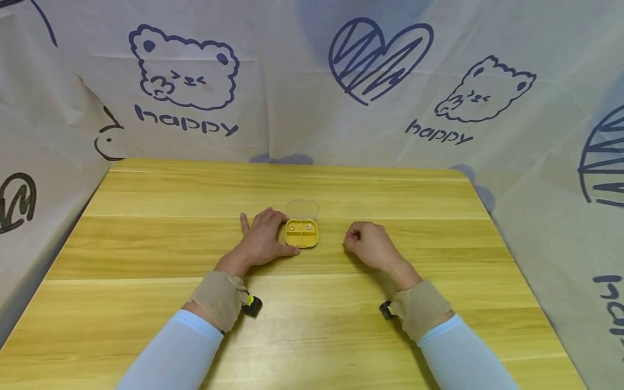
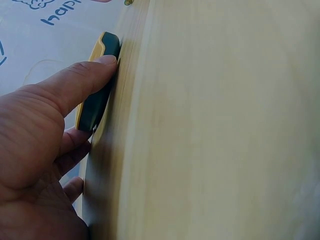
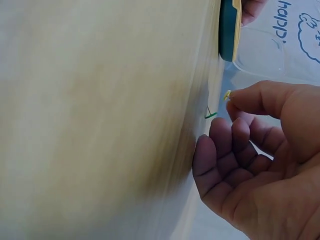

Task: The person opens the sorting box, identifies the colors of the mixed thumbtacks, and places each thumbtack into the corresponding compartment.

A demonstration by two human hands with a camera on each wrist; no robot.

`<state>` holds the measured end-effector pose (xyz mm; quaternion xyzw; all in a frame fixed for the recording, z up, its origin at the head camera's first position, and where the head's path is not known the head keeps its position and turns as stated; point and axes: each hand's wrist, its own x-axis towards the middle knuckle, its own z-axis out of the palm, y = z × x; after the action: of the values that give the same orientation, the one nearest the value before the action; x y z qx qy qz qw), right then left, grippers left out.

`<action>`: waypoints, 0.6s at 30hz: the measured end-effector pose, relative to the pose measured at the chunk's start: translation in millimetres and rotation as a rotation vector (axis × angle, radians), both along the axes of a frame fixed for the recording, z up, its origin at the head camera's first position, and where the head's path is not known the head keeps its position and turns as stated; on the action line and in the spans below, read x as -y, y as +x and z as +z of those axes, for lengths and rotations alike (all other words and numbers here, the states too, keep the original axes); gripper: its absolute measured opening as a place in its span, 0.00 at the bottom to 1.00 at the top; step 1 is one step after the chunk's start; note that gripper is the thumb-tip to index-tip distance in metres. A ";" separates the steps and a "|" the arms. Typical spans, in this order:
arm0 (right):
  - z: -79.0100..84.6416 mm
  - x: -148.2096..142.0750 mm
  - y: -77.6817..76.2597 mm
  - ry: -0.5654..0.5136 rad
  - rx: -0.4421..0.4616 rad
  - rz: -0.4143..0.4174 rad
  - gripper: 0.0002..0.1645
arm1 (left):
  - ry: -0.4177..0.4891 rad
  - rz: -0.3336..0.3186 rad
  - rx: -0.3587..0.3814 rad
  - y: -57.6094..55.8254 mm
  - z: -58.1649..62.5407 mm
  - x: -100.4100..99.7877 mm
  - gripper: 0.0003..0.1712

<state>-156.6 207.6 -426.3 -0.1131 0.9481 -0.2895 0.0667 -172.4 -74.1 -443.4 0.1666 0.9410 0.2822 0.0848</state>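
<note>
A small pill box (image 1: 301, 239), yellow inside with a dark green underside (image 2: 95, 107), stands on the table with its clear lid (image 1: 302, 208) raised at the back. My left hand (image 1: 261, 238) holds it from the left, thumb on the front edge and fingers at the far side. A small round shiny piece lies in each of the two back compartments. To the right of the box, my right hand (image 1: 372, 245) pinches a tiny yellow thumbtack (image 3: 227, 95) between thumb and forefinger. By its curled fingers, a green thumbtack (image 3: 211, 115) lies on the table with its pin up.
The wood-grained table (image 1: 312, 325) reaches to a white cloth (image 1: 292, 108) printed with bears and hearts, which hangs behind it and on both sides. Each wrist wears a tan wrap (image 1: 421, 309) with a small black camera.
</note>
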 end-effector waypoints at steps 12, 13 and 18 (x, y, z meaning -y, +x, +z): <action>4.2 14.5 2.0 -0.504 0.073 -0.230 0.11 | -0.004 0.004 -0.014 -1.2 -1.8 0.1 0.44; 3.7 17.4 2.5 -0.581 0.100 -0.254 0.11 | -0.002 0.003 -0.015 -1.3 -2.0 0.0 0.45; 0.3 30.7 6.0 -0.950 0.256 -0.364 0.13 | 0.001 0.003 -0.009 -1.0 -2.0 -0.3 0.44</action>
<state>-150.6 176.9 -425.9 0.0720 0.7008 -0.7061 0.0719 -173.3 -73.8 -445.3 0.1667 0.9414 0.2820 0.0801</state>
